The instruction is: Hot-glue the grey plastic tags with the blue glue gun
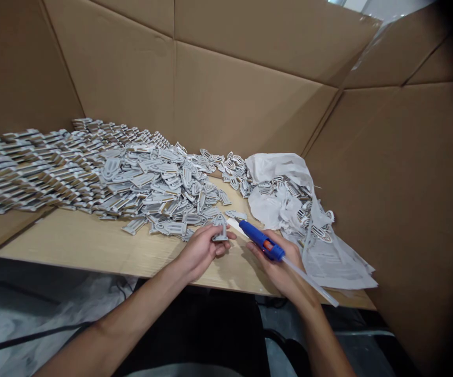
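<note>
My left hand point(205, 250) pinches a small grey plastic piece point(221, 229) with a pointed, arch-like outline and a flat foot. Closed around a blue hot glue gun point(258, 239) is my right hand point(283, 264). A translucent glue stick point(310, 280) juts from the gun's back end toward me, and its nozzle points at the piece, a short way apart from it. Just beyond my left hand spreads a loose heap of similar grey pieces point(163, 183). A white slip of paper point(237, 226) lies partly under the gun's nozzle.
Neatly stacked rows of pieces point(34, 167) fill the left side. On the right, a torn white plastic bag point(277, 167) holds more pieces, with printed paper sheets point(340, 264) beneath. Cardboard walls point(246, 99) enclose the back and sides of the wooden table point(112, 251).
</note>
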